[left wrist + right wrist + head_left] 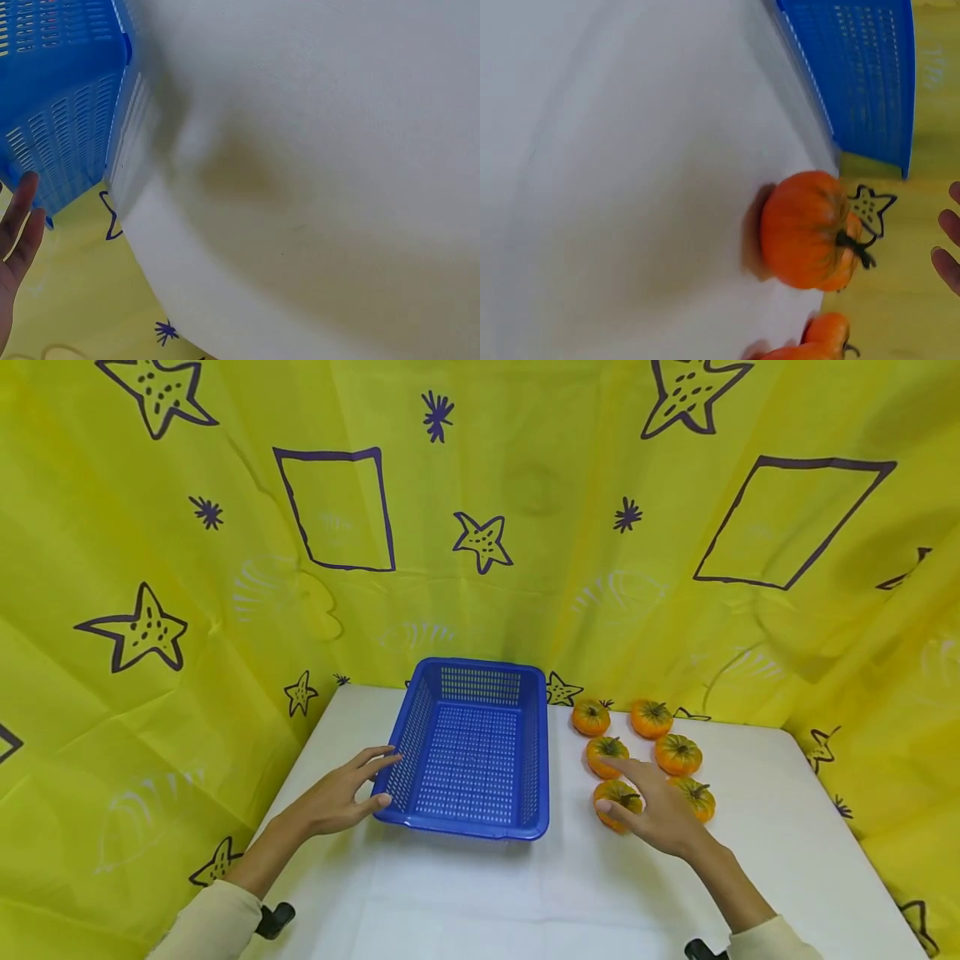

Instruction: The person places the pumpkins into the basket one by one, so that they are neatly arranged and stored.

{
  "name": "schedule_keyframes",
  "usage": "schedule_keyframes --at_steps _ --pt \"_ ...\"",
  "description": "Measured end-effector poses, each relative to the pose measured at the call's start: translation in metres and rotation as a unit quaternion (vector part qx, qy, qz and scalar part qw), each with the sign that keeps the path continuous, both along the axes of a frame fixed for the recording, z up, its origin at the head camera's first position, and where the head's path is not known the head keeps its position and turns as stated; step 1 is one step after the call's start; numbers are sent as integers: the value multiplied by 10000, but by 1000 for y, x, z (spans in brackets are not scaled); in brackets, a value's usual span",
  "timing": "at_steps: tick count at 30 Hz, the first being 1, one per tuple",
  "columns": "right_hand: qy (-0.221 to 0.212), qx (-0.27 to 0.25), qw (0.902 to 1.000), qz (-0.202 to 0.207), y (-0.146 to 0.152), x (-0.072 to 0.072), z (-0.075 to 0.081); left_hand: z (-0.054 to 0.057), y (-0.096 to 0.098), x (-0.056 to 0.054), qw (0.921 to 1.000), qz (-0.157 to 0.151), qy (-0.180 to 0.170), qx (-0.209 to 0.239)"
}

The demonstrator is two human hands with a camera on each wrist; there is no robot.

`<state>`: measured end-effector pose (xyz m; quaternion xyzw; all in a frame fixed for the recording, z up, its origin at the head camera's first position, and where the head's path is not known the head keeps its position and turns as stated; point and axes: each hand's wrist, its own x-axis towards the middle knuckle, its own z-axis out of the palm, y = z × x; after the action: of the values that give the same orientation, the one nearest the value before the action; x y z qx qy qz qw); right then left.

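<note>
A blue perforated plastic basket [471, 760] sits on the white table with nothing inside. My left hand [341, 793] is at its left side, fingers loosely extended over the rim; whether they touch it I cannot tell. The same basket's wall [64, 135] appears beside the left fingers [26, 240] in the left wrist view. Right of the basket stand several small orange pumpkins with green stems, such as the front one [615, 810]. Over them hovers my right hand [660, 806], fingers spread and holding nothing, partly hiding two. One pumpkin [806, 231] shows large in the right wrist view.
The white table [450, 893] has a yellow curtain [555, 602] with starfish drawings behind it and along both sides. The basket's back edge and the rear pumpkins [651, 718] are close to the curtain.
</note>
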<state>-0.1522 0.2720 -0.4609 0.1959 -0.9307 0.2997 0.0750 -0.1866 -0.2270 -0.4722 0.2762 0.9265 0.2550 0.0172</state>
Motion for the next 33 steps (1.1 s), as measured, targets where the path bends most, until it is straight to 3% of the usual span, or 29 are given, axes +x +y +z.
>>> schedule_keyframes --at_steps 6,19,33 --pt "-396 -239 9983 -364 17 -1 -10 -4 -1 0 9995 -25 -243 178" --pt "-790 -525 9936 -607 39 -8 -42 -9 1 -2 9984 8 -415 375" --pt "-1020 -664 9907 -610 41 -11 -65 -13 2 -4 9985 -61 -390 386"
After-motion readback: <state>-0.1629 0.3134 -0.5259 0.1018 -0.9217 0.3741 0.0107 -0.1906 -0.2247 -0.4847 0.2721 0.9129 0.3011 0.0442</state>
